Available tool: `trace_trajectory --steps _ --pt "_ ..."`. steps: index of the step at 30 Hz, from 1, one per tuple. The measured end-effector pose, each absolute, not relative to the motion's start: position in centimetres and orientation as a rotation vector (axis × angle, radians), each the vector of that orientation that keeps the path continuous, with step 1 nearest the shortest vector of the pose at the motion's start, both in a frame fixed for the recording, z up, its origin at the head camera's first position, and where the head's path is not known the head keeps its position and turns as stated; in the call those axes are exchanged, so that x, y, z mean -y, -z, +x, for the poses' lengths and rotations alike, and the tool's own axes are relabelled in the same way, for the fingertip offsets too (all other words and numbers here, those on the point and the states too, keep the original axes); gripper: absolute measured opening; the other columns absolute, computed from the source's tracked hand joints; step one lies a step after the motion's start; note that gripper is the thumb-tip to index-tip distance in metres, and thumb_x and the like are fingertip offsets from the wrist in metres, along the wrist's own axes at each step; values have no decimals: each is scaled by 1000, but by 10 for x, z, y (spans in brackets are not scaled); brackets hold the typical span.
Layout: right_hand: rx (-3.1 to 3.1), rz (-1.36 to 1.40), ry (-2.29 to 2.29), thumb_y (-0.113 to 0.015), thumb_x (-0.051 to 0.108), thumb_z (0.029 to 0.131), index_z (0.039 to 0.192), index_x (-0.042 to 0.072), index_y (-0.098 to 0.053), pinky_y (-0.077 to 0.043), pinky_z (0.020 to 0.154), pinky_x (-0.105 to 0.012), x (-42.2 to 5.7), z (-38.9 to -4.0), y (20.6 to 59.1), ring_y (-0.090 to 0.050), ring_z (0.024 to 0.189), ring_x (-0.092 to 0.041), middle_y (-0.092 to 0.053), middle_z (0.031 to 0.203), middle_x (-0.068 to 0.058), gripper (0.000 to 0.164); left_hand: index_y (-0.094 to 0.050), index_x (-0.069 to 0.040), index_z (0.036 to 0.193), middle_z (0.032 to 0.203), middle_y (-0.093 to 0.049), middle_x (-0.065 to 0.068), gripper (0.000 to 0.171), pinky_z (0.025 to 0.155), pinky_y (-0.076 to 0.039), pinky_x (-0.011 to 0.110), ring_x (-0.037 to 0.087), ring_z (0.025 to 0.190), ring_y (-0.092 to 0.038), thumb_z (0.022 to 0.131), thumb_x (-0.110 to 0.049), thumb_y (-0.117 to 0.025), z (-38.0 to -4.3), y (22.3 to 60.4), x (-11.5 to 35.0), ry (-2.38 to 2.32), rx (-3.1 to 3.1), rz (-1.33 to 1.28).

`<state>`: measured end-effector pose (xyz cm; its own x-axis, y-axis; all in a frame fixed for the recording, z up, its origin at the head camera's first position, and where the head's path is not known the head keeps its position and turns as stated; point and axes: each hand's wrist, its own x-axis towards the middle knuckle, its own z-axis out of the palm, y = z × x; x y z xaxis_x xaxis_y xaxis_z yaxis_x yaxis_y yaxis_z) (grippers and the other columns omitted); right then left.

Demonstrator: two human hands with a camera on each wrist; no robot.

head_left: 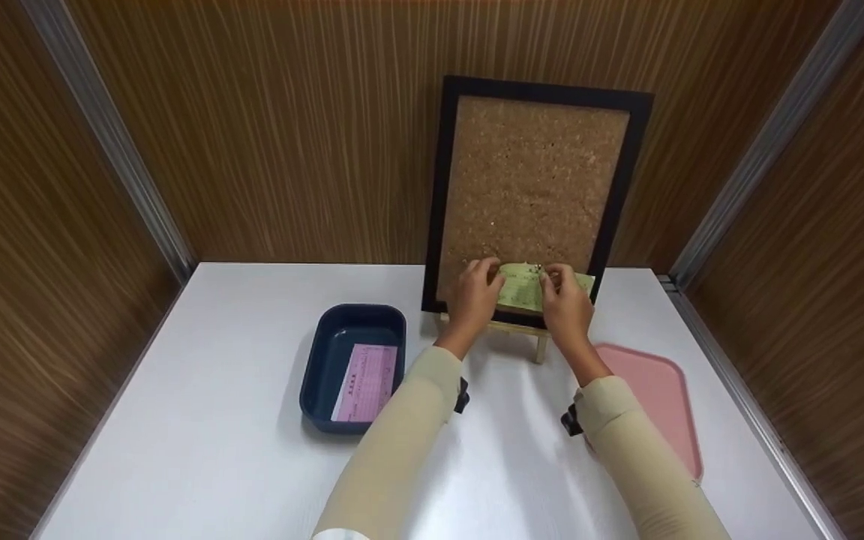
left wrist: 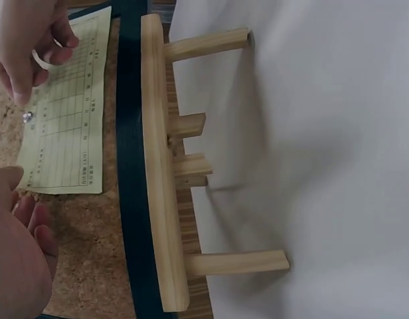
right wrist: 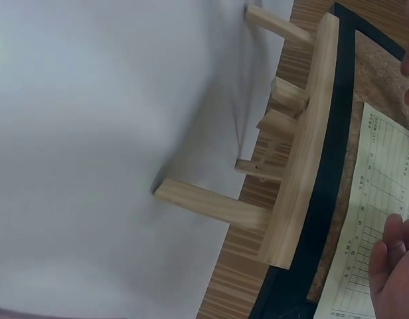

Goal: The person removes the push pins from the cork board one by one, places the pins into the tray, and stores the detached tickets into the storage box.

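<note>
A yellow-green printed form (head_left: 520,289) lies flat against the lower part of a black-framed cork board (head_left: 533,172). Near the form's top edge sits a small shiny push pin (left wrist: 27,117). My right hand (head_left: 568,304) is over the right part of the form, fingers bent, with one fingertip right at the pin. At the form's left edge is my left hand (head_left: 477,296), its thumb tip close to the paper and its other fingers loosely bent over the cork. In the right wrist view, the form (right wrist: 370,219) shows ruled lines along the board's lower frame.
A wooden easel (left wrist: 161,166) holds the board on the white table (head_left: 199,420). To the left stands a dark blue tray (head_left: 315,375) with a pink printed form (head_left: 367,382) in it. A pink tray (head_left: 664,405) lies partly under the right forearm. Wood-grain walls surround the table.
</note>
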<state>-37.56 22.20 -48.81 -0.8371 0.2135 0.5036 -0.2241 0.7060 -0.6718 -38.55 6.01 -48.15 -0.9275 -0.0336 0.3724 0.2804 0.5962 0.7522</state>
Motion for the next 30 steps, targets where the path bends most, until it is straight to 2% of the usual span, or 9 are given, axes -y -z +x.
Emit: trace_trajectory --steps 9,24,30 --pt "2326 0 -1042 -58 29 103 115 12 -63 -44 69 -41 -216 -382 495 -65 79 -27 -71 93 -10 21 -71 -22 111 109 -69 -6 19 85 -53 31 12 101 -63 102 -34 -60 -390 484 -61 1237 2447 -216" --pt "2245 -80 -975 -62 27 101 111 9 -65 -47 66 -47 -208 -387 495 -68 77 -28 -74 94 -9 21 -74 -18 107 107 -71 -2 18 87 -52 31 14 101 -63 102 -30 -61 -394 480 -62 1340 2436 -220" --pt "2223 -63 -968 -63 27 101 109 8 -66 -48 68 -48 -207 -388 495 -68 78 -30 -74 93 -11 21 -74 -19 107 106 -70 -3 18 85 -53 30 13 97 -63 102 -31 -61 -396 483 -62 1346 2432 -201"
